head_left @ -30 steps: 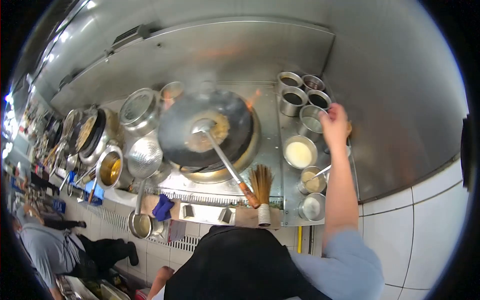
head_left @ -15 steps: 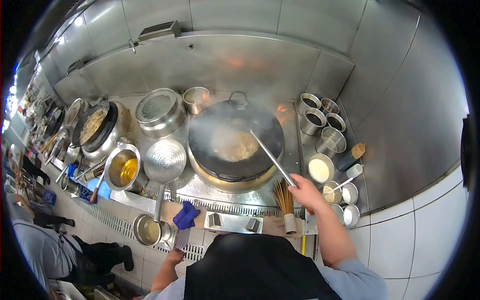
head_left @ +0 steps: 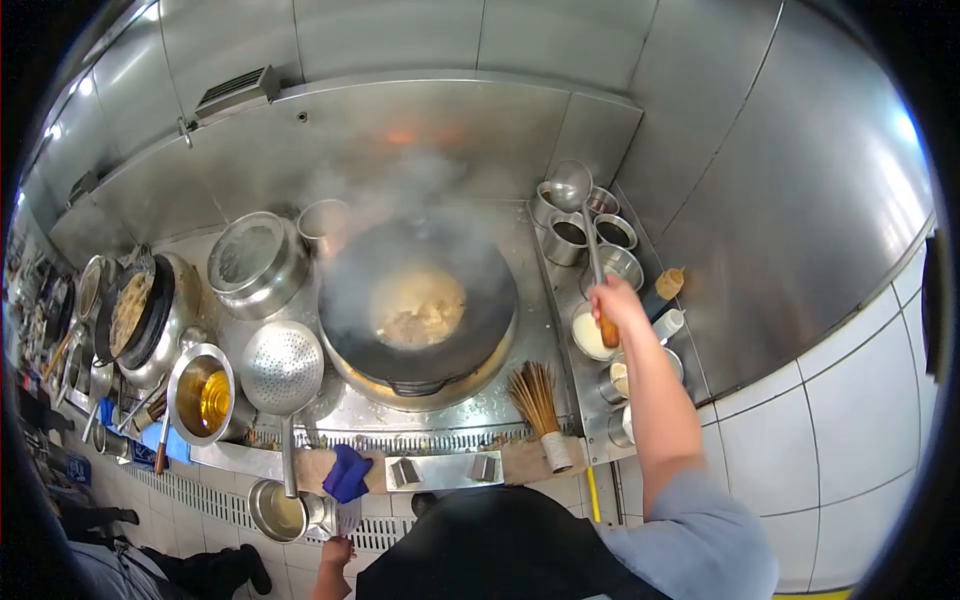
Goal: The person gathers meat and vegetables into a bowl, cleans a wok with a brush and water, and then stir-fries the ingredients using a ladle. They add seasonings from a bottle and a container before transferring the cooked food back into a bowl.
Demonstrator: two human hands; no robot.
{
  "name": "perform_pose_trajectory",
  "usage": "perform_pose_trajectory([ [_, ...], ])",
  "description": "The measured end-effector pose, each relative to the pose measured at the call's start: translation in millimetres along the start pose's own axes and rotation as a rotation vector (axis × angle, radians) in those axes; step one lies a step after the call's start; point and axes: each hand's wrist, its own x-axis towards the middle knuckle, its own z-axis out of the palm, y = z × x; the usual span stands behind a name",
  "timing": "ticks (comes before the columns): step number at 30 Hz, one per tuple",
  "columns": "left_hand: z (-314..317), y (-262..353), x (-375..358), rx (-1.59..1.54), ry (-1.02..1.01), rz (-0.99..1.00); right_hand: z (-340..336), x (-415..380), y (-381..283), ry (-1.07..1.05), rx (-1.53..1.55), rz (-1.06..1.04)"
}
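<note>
My right hand (head_left: 618, 302) is closed around the wooden handle of a ladle (head_left: 596, 252). The ladle's round bowl reaches over the metal pots of dark sauce (head_left: 569, 233) at the back right. Left of it, a black wok (head_left: 470, 300) sits on the burner with steaming pale food (head_left: 420, 308) in it. Low in the view, my left hand (head_left: 337, 550) has its fingers curled at a pale, flat, see-through piece (head_left: 348, 516), whose kind I cannot make out. Beside that hand is a metal pot of cloudy liquid (head_left: 280, 511).
A bamboo brush (head_left: 541, 415) leans at the stove's front right. A perforated strainer (head_left: 283, 367), a pot of yellow oil (head_left: 202, 395) and a blue cloth (head_left: 347, 474) lie to the left. Another person (head_left: 210, 570) stands at lower left. White seasoning tubs (head_left: 590, 335) line the right side.
My right hand has lifted the ladle out of the wok and swung it right, over the sauce pots. The camera view has turned to the right; my left hand stays low by the pot.
</note>
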Motion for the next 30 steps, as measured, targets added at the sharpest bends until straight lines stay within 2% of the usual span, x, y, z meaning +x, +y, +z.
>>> perform_pose_trajectory([
  [2, 12, 12, -15, -0.055, 0.115, 0.069, -19, 49, -7, 0.067, -0.148, -0.028],
  [4, 26, 22, -30, -0.097, 0.095, 0.025, -34, 104, 0, 0.032, -0.221, -0.035],
  [6, 42, 22, -47, 0.673, 0.022, 0.259, -39, 139, 1, 0.103, -0.263, -0.031],
  [7, 54, 16, -54, 0.677, 0.027, 0.244, -41, 154, 3, 0.090, -0.303, -0.021],
  [9, 85, 2, -72, 0.417, 0.143, -0.045, -43, 179, 9, 0.071, -0.298, 0.002],
  [11, 104, -5, -80, 0.384, 0.154, -0.099, -45, 196, 16, 0.053, -0.298, 0.023],
  [17, 134, 46, -104, 0.170, 0.201, -0.327, -50, 224, 52, 0.013, -0.139, 0.033],
  [19, 136, 63, -109, 0.101, 0.220, -0.390, -65, 239, 67, -0.317, -0.088, -0.065],
  [20, 136, 70, -110, 0.067, 0.228, -0.421, -68, 242, 70, -0.321, -0.085, -0.068],
  [22, 138, 83, -112, -0.002, 0.244, -0.480, -73, 249, 74, -0.323, 0.141, -0.054],
  [23, 137, 95, -114, -0.038, 0.251, -0.509, -73, 246, 69, -0.327, 0.142, -0.056],
  [25, 134, 124, -118, -0.113, 0.266, -0.567, -72, 230, 48, -0.084, 0.002, 0.011],
  [29, 123, 183, -130, -0.256, 0.288, -0.680, -83, 228, 44, -0.113, 0.122, -0.075],
  [30, 120, 202, -133, -0.292, 0.292, -0.706, -88, 228, 38, -0.132, 0.010, -0.051],
])
